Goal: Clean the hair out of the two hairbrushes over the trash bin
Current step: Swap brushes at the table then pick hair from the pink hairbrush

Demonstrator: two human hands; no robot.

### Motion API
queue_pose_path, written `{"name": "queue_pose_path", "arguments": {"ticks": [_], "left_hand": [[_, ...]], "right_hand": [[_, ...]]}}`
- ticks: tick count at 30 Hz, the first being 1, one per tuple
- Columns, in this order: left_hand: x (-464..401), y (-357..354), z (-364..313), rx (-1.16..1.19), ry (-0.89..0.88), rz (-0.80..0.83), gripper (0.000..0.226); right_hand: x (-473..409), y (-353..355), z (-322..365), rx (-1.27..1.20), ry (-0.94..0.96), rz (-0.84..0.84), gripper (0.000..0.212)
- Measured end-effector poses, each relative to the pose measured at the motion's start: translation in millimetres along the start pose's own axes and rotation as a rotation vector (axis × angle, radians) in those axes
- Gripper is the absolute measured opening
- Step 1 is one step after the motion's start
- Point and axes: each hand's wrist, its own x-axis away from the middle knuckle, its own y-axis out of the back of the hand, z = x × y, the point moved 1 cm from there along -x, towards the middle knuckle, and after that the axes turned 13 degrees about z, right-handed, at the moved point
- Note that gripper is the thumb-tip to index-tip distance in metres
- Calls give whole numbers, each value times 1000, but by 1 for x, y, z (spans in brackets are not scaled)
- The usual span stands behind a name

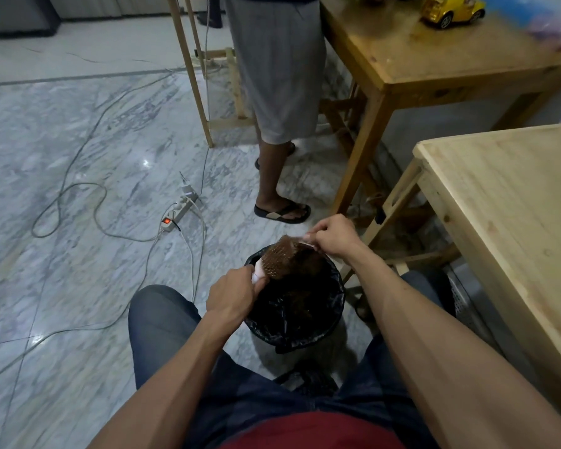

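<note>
A white-backed hairbrush (280, 257) with a brown bristle pad lies tilted over the far rim of the trash bin (334, 322), bristles up. My left hand (232, 294) grips its handle end at the bin's left rim. My right hand (332, 236) is closed at the brush's far tip, fingers pinched there; whether hair sits between them is too small to tell. A clump of brown hair (308, 259) hangs beside the pad above the black liner. Only one brush is in view.
The bin stands on the marble floor between my knees. A pale wooden table (512, 202) is close on my right, a darker one (434, 53) behind it. Another person's leg (272, 176) stands just beyond the bin. A power strip (178, 212) and cables lie left.
</note>
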Motion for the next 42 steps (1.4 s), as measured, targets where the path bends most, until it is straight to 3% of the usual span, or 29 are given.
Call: {"name": "queue_pose_path", "arguments": {"ticks": [6,12,14,17,20,24,27,32,35,39,42], "left_hand": [[-4,7,16,26,30,-3,36],[-5,7,-5,-18,-44,-25,37],[-5,7,-7,-28,-54,-23,34],[-5,7,-4,-19,-47,-27,41],[-7,6,9,37,10,-15,42],[-9,6,19,88,52,-2,43],[-9,5,15,79,37,-15,43],[-11,6,0,19,0,-18,39],[-13,6,-9,3,-21,-9,35],[-15,8,-2,54,-11,-22,33],[-17,13,18,43,40,-23,37]], "right_hand": [[7,26,-1,-99,-6,54,16],[9,5,-2,-95,-3,338,69],[9,-3,-6,-125,10,357,59],[4,-5,-9,-156,40,185,25],[5,3,-9,-214,22,102,10],[7,19,-12,-314,-24,58,11],[11,25,-12,-291,-42,139,12],[16,23,-1,-310,-5,357,36],[12,11,1,-112,-7,307,68],[7,7,-4,-8,63,201,23],[12,23,-5,-31,46,166,16]]}}
